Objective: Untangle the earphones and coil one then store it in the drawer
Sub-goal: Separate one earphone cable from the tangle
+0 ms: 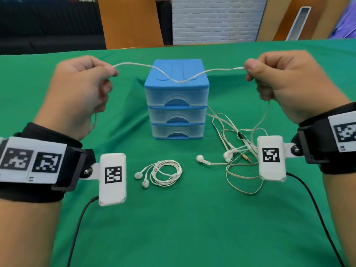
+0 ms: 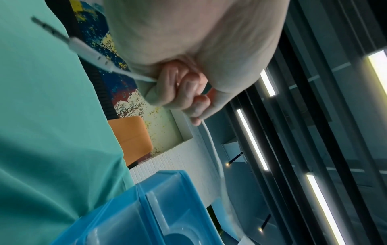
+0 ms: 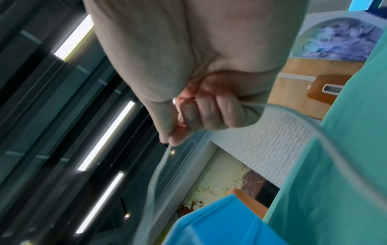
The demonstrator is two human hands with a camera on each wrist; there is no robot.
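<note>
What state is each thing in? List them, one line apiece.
Held cable: slack, stretched between both hands.
Left hand: pinches the cable near its plug.
Right hand: grips the cable.
Drawer unit: all three drawers closed.
Coiled earphones: coiled, on the cloth.
Tangled earphones: tangled, right of the drawers.

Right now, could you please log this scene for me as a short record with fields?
left hand: pinches the earphone cable, jack end sticking out behind its grip
right hand: pinches the same cable farther along
cable span: slack, sagging above the drawer unit
drawers: three, all closed
coiled earphones: on the green cloth, untouched
tangled remainder: right of the drawer unit
</note>
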